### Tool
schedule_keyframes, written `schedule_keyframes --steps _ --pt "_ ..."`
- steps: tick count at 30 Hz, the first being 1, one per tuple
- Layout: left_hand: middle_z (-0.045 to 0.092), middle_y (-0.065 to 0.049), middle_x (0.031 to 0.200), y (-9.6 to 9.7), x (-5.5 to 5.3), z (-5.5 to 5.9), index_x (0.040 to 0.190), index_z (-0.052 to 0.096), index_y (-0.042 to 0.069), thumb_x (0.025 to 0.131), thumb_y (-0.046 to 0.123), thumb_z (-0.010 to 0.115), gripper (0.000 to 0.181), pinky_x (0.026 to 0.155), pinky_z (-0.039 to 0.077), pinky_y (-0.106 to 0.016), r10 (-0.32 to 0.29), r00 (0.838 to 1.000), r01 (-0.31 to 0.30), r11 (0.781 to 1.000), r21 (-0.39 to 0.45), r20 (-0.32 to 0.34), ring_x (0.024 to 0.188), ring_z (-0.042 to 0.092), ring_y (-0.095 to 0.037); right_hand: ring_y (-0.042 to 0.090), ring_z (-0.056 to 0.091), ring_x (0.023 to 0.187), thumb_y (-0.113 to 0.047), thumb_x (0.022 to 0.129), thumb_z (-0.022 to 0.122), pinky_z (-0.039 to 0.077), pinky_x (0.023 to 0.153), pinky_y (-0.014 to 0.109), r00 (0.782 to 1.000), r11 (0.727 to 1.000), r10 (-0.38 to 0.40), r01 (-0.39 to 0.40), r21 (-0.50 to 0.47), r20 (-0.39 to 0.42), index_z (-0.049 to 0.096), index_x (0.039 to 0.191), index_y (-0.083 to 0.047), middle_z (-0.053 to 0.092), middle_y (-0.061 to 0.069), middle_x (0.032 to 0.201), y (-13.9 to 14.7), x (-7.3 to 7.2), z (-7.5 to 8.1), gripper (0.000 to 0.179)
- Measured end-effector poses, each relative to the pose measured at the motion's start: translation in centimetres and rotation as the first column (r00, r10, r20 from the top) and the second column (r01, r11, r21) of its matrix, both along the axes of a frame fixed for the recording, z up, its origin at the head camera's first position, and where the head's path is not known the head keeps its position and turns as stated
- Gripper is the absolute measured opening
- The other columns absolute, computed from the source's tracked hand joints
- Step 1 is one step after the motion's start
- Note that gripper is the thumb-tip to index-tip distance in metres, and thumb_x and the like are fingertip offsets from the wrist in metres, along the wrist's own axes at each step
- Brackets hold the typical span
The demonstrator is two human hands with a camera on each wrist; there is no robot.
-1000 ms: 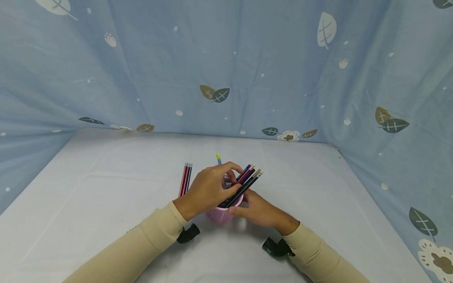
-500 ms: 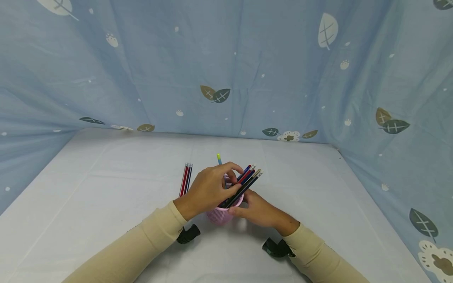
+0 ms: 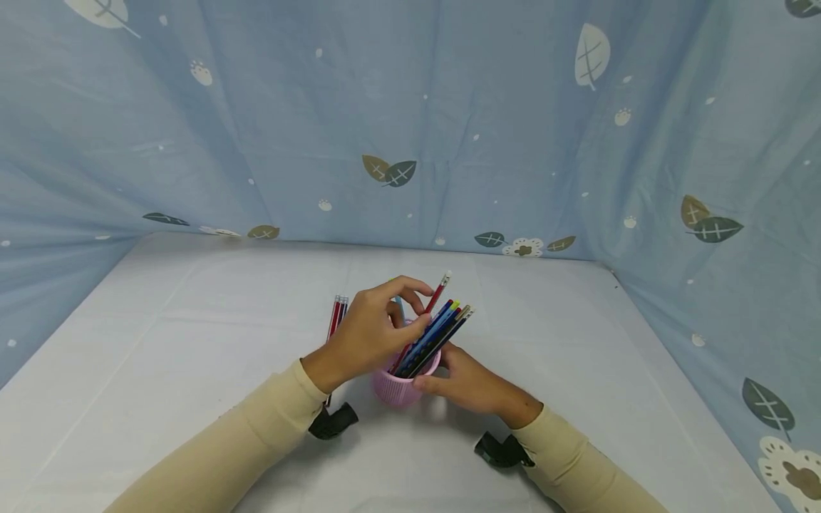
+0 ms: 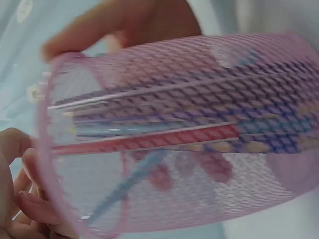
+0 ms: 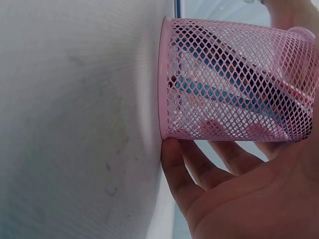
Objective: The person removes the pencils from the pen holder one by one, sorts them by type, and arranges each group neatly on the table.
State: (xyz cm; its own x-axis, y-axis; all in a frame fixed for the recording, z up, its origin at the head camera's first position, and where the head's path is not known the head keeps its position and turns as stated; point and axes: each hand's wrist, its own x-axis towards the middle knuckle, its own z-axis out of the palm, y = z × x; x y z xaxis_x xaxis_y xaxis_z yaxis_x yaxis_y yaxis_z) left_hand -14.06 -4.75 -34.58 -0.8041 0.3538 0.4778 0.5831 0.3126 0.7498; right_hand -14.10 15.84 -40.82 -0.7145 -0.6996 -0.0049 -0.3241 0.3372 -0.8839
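A pink mesh pen cup [image 3: 394, 390] stands on the white table, filled with several dark, blue and gold-ended pencils [image 3: 445, 331] leaning right. My right hand [image 3: 474, 381] holds it from the right, thumb at the near side; the right wrist view shows the fingers [image 5: 199, 174] curving round the mesh wall. Over the cup's mouth, my left hand [image 3: 365, 331] pinches a red pencil [image 3: 439, 288], whose white eraser end rises above the others. Its lower part [image 4: 149, 141] is still inside the mesh. A light blue stick [image 3: 400, 310] leans at the far rim, partly behind the left fingers.
Red and dark blue pencils [image 3: 338, 313] lie side by side on the table left of the cup, partly covered by my left hand and forearm. A blue leaf-printed curtain [image 3: 410, 128] hangs behind the table and along its sides.
The left hand has risen slightly, and the red pencil stands higher and apart from the bunch. A yellow-ended blue pencil now shows among the rest. The right hand and cup stay put.
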Motion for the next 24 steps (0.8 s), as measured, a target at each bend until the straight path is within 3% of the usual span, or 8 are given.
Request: schedule_keyframes --steps 13,19,24 --pt "0.064 -0.005 0.099 -1.7 0.9 3.3 0.117 0.062 0.008 0.092 0.005 0.065 0.025 0.052 0.048 -0.025 0.062 0.996 -0.051 0.988 0.143 -0.071 0.059 0.055 -0.013 0.035 0.044 0.142 -0.052 0.094 0.063 0.033 0.115 0.061 0.999 0.999 -0.036 0.036 0.009 0.011 0.02 0.159 -0.007 0.04 0.014 0.157 0.0 -0.1 -0.2 0.09" --pt "0.057 -0.01 0.1 -2.7 1.2 4.5 0.123 0.051 0.002 0.096 0.0 0.056 0.027 0.055 0.051 -0.026 0.072 0.997 -0.067 0.969 0.239 -0.013 0.058 0.055 -0.017 0.035 0.043 0.142 -0.054 0.093 0.064 0.033 0.115 0.061 0.999 0.999 -0.034 0.034 0.005 0.015 0.02 0.159 -0.009 0.037 0.013 0.159 -0.1 -0.1 -0.2 0.092" --pt "0.053 -0.011 0.098 -3.7 0.5 5.0 0.132 0.042 0.003 0.098 -0.003 0.048 0.035 0.053 0.049 -0.025 0.078 0.996 -0.086 0.941 0.329 0.037 0.053 0.05 -0.022 0.035 0.042 0.142 -0.051 0.094 0.065 0.032 0.115 0.061 0.999 0.999 -0.038 0.038 -0.002 0.009 0.02 0.159 -0.009 0.036 0.013 0.159 -0.1 0.0 -0.2 0.09"
